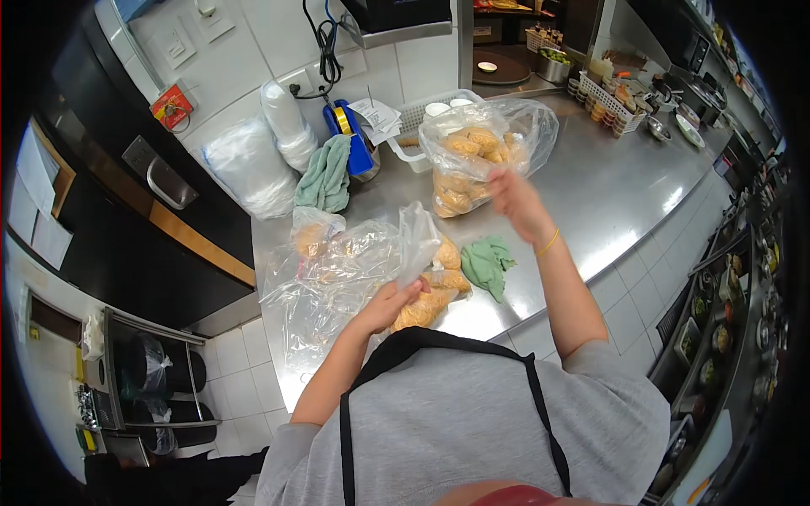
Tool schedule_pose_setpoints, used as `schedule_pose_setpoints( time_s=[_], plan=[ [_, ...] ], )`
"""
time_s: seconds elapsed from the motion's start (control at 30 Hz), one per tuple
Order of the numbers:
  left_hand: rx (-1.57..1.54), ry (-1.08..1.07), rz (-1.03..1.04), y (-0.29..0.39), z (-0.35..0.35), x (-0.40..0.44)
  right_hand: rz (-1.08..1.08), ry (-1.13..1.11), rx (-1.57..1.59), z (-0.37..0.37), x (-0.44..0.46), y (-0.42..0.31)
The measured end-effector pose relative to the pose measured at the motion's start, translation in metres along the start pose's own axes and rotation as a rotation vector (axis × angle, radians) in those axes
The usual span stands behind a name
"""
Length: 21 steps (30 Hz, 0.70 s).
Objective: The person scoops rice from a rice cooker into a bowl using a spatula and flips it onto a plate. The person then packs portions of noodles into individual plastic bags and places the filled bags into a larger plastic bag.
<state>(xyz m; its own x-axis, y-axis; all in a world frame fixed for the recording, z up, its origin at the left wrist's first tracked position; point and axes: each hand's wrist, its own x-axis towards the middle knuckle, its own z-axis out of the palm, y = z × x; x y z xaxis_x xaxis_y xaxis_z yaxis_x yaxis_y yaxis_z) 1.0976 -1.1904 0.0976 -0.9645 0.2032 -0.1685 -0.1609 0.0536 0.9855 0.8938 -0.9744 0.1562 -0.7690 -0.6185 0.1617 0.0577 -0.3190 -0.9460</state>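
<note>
My left hand (pixel 390 309) is closed on the lower edge of a clear plastic bag (pixel 417 240) that stands up above its fingers. Right beside that hand lie filled bags of tan, crumbly-looking food (pixel 424 309). My right hand (pixel 518 205), slightly blurred, has its fingers curled together at the front edge of a large clear bag (pixel 540 126). Whatever is between those fingers is hidden. Inside the large bag sit several small bagged tan portions (pixel 456 181). A green cloth (pixel 488 266) lies crumpled between my two hands.
Loose clear plastic (pixel 337 270) spreads over the steel counter (pixel 591 211) at left, with a small tied bag (pixel 314 239) on it. Behind are a grey-green towel (pixel 325 175), plastic packs (pixel 251 164), a blue tape dispenser (pixel 354 139) and a white basket (pixel 411 156).
</note>
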Motion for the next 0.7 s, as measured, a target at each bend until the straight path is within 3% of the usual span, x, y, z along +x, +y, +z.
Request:
schedule_pose_setpoints(
  time_s=[0.03,0.13,0.2,0.23,0.27,0.3,0.37,0.43,0.57,0.7],
  plan=[
    [0.019,0.072,0.019,0.007,0.000,0.000,0.039,-0.163,-0.146,0.013,-0.010,0.004],
    [0.120,0.027,0.081,0.023,0.006,0.007,0.135,-0.619,-0.566,0.066,-0.037,0.020],
    [0.204,-0.012,0.143,0.035,0.014,0.009,-0.109,-0.613,-0.336,0.092,-0.041,0.057],
    [0.250,-0.056,-0.046,0.045,0.019,0.006,-0.111,-0.612,-0.331,0.098,-0.041,0.051],
    [0.296,-0.100,-0.235,0.050,0.022,0.005,0.049,-0.529,-0.248,0.103,-0.042,0.042],
    [0.300,-0.100,-0.237,0.039,0.023,0.007,0.206,-0.444,-0.166,0.108,-0.044,0.028],
    [0.169,-0.003,0.113,0.007,0.022,0.010,0.276,-0.324,-0.101,0.111,-0.045,0.011],
    [0.125,-0.015,0.112,0.015,0.023,0.006,0.096,-0.297,-0.074,0.104,-0.041,0.014],
    [0.165,-0.062,0.193,0.036,0.027,0.003,0.049,-0.201,0.147,0.096,-0.038,0.000],
    [0.187,0.020,0.299,0.044,0.029,-0.003,-0.222,-0.042,0.357,0.055,-0.027,-0.043]
  ],
)
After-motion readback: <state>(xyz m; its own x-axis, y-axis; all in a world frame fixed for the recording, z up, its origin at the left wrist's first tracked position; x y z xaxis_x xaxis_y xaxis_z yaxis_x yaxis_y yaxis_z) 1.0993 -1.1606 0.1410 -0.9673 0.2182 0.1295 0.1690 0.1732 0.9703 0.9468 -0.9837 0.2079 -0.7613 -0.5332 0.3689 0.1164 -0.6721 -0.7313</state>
